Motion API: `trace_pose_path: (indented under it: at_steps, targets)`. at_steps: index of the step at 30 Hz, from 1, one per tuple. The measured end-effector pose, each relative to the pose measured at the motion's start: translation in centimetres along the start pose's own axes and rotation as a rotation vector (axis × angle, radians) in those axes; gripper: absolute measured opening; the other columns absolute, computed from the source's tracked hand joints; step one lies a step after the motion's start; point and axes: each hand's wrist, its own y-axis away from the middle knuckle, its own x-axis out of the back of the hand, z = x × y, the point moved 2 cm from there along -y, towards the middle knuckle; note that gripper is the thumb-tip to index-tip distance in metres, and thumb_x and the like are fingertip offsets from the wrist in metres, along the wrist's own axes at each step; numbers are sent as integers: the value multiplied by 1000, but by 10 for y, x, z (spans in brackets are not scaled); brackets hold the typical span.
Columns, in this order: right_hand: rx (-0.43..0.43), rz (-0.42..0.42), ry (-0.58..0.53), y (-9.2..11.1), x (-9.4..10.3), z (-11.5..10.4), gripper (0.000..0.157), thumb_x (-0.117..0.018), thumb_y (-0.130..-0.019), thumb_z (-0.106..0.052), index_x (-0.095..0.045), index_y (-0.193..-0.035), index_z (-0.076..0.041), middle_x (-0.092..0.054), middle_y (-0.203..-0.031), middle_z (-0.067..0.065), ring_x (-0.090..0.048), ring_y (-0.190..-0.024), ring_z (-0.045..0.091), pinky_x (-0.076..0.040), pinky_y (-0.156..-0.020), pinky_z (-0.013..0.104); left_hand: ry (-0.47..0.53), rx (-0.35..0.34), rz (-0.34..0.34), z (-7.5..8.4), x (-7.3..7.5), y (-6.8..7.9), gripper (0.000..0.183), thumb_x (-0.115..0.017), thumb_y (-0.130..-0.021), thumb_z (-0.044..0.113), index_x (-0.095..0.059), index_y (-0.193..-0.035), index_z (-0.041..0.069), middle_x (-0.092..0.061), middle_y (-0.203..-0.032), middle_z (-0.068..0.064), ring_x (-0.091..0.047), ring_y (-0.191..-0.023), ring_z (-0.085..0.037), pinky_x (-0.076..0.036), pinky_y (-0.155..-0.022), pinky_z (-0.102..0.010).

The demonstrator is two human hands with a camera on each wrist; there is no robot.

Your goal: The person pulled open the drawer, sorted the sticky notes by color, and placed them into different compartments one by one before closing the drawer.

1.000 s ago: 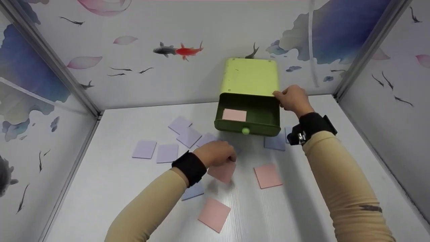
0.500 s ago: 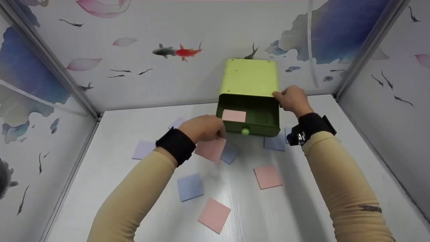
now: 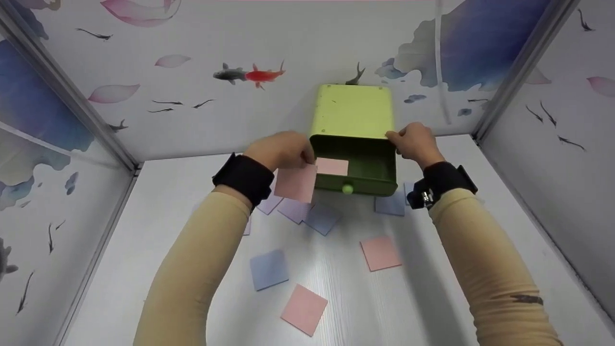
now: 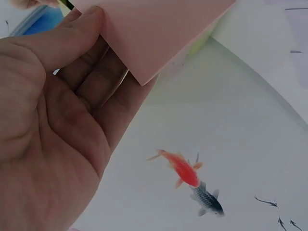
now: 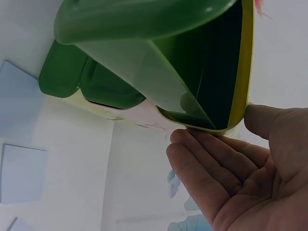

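My left hand [image 3: 283, 149] pinches a pink sticky note pad [image 3: 295, 185] by its upper edge, at the left side of a pulled-out dark green drawer [image 3: 370, 186]. The left wrist view shows the thumb lying on the pad's face [image 4: 159, 33] with fingers behind it. Inside the drawer lies another pink pad [image 3: 332, 166]. The drawer belongs to a small cabinet with a yellow-green top [image 3: 353, 110]. My right hand [image 3: 415, 142] holds the cabinet's front right corner, thumb on top and fingers against the side; the right wrist view shows more green drawer fronts [image 5: 113, 84] below.
Two pink pads [image 3: 304, 310] [image 3: 380, 253] lie on the white table [image 3: 346, 307]. A blue pad [image 3: 269, 270] is nearer the left sleeve, another blue pad [image 3: 323, 218] beside purple pads [image 3: 294, 210]. More blue pads [image 3: 390, 203] sit right of the cabinet. Patterned walls enclose the table.
My left hand has carried the pink pad up and left from the middle of the table to beside the drawer. My right hand has stayed at the cabinet corner.
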Motion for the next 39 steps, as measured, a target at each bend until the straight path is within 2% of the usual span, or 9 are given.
trace_pose_path:
  at_steps: [4, 8, 11, 18, 22, 27, 34, 39]
  targets:
    - [-2, 2, 7, 0, 1, 2, 51, -48, -101, -36, -73, -93, 8, -65, -69, 7, -56, -60, 15, -44, -61, 29, -8, 8, 23, 1, 12, -7, 30, -57, -95, 6, -70, -121, 12, -66, -126, -5, -56, -115, -20, -48, -100, -36]
    - [-14, 4, 9, 0, 0, 2, 51, -48, -101, -36, -73, -93, 8, -64, -68, 5, -55, -61, 16, -43, -60, 28, -5, 14, 54, 4, 21, -14, 30, -55, -95, 7, -71, -119, 14, -67, -123, -4, -54, -103, -18, -49, -95, -34]
    - [-24, 1, 3, 0, -1, 1, 51, -48, -101, -36, -73, -94, 8, -64, -71, 6, -55, -63, 17, -43, -59, 27, 4, 4, 83, 7, 26, -21, 30, -55, -95, 7, -71, -120, 14, -67, -123, -4, -53, -101, -17, -49, -94, -34]
    - [-41, -6, -15, 0, -2, 1, 51, -48, -101, -37, -73, -93, 6, -64, -73, 7, -55, -64, 16, -43, -59, 28, 64, -12, 137, 16, 32, -35, 31, -54, -97, 7, -69, -123, 13, -64, -129, -4, -56, -111, -19, -49, -99, -35]
    - [-37, 0, -12, -1, -2, 0, 51, -49, -101, -37, -73, -94, 7, -65, -73, 7, -56, -63, 16, -44, -59, 27, 56, -26, 163, 18, 28, -45, 32, -53, -97, 6, -69, -124, 14, -64, -130, -4, -58, -115, -20, -49, -100, -35]
    - [-37, 8, -2, -1, -1, 1, 50, -49, -100, -36, -73, -92, 7, -63, -70, 5, -55, -62, 16, -43, -58, 27, 13, -36, 164, 19, 16, -57, 31, -54, -97, 7, -69, -123, 14, -65, -129, -4, -58, -115, -20, -48, -100, -33]
    - [-8, 32, 14, 0, 1, -1, 51, -49, -100, -36, -72, -79, 5, -62, -64, 3, -53, -57, 15, -41, -56, 27, 2, -58, 154, 24, -3, -61, 29, -57, -96, 6, -71, -119, 15, -68, -125, -3, -59, -121, -20, -47, -103, -33]
    - [-10, 21, 17, 0, -1, 1, 52, -49, -100, -37, -72, -82, 5, -63, -66, 3, -53, -62, 18, -40, -57, 29, -28, -90, 198, 26, -16, -63, 26, -59, -95, 6, -73, -115, 14, -70, -120, -3, -62, -116, -20, -49, -100, -33]
